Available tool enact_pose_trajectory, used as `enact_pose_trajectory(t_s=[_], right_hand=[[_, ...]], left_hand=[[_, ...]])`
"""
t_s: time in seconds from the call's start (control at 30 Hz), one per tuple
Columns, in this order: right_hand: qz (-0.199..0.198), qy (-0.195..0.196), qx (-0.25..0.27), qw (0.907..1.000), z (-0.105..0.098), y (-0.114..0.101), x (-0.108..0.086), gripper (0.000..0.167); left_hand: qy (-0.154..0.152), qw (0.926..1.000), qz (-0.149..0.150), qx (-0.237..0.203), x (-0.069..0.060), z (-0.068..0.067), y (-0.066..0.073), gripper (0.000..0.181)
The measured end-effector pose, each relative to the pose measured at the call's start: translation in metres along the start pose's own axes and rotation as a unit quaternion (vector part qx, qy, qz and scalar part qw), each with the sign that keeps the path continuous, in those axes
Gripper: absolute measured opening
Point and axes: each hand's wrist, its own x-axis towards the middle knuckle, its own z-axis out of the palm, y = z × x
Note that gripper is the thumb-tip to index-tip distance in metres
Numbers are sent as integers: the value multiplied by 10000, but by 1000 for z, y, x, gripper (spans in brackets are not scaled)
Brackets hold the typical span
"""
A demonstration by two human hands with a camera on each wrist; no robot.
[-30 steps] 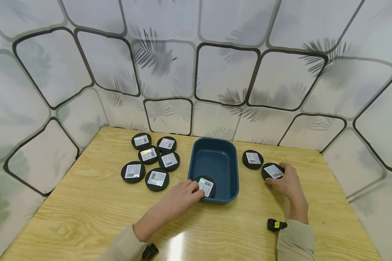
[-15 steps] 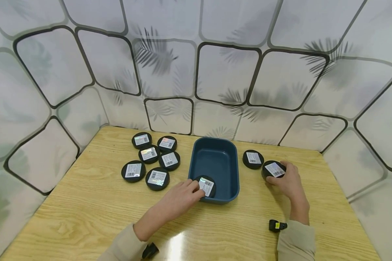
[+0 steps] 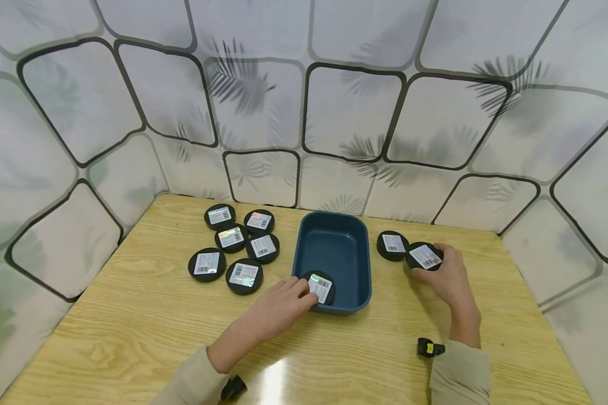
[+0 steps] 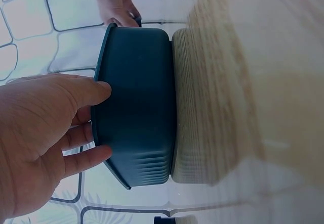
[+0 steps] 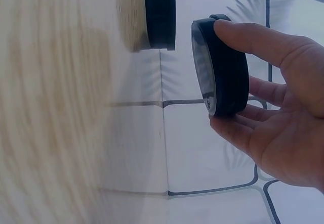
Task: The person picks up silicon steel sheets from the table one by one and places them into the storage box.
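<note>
My left hand (image 3: 278,312) is at the near left corner of a dark blue plastic bin (image 3: 367,270). In the left wrist view its thumb and one finger show outside the bin wall (image 4: 139,95), and other fingers go behind the rim. Whether they also touch the black round disc (image 3: 320,288) in that corner, I cannot tell. My right hand (image 3: 448,278) pinches another black disc (image 5: 230,72) with a white label by its edge, tilted and raised off the table. Just left of it, another disc (image 3: 392,246) lies on the table.
Left of the bin, several labelled black discs (image 3: 244,277) lie flat on the light wooden table (image 3: 147,315). Patterned fabric walls (image 3: 263,180) enclose the back and sides. Black wrist straps (image 3: 429,347) show near the sleeves.
My right hand has moved its disc slightly away from me and up, closer in view to the disc beside it. The left hand and the bin have stayed in place.
</note>
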Motion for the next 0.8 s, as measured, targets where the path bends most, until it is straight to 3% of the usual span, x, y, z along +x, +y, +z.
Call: enact_pose_trajectory(t_s=[0.37,0.8], right_hand=[[-114,38,-97,9999,-1,-5,-1,86],[-285,60,-129,9995,0,-14,-3,84]], left_hand=[[113,9999,20,-6,0,1,0,9],[22,10000,-18,-79,0,0,0,10]])
